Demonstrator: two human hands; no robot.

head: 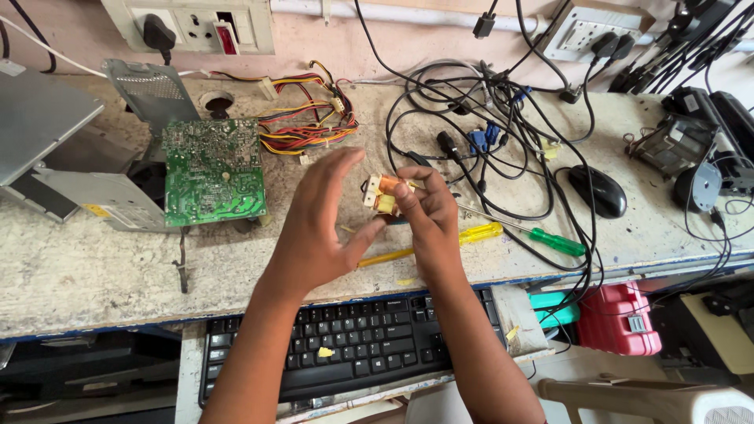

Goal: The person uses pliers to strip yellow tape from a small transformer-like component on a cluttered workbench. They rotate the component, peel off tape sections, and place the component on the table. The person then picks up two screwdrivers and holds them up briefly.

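My right hand (428, 212) pinches a small transformer (382, 193) wound with yellow and orange tape, held above the workbench. My left hand (318, 228) is right beside it with its fingers spread, the thumb and fingertips close to the part, holding nothing. A green circuit board (214, 169) lies on the bench to the left, attached to a bundle of coloured wires (310, 122). Just under my hands lie a yellow-handled screwdriver (471, 234) and a green-handled screwdriver (554, 241).
An opened metal power supply case (71, 157) stands at the left. Tangled black cables (487, 118) and a black mouse (598, 191) cover the right side. A black keyboard (353, 341) sits on a tray below the bench edge. Wall sockets (196, 27) line the back.
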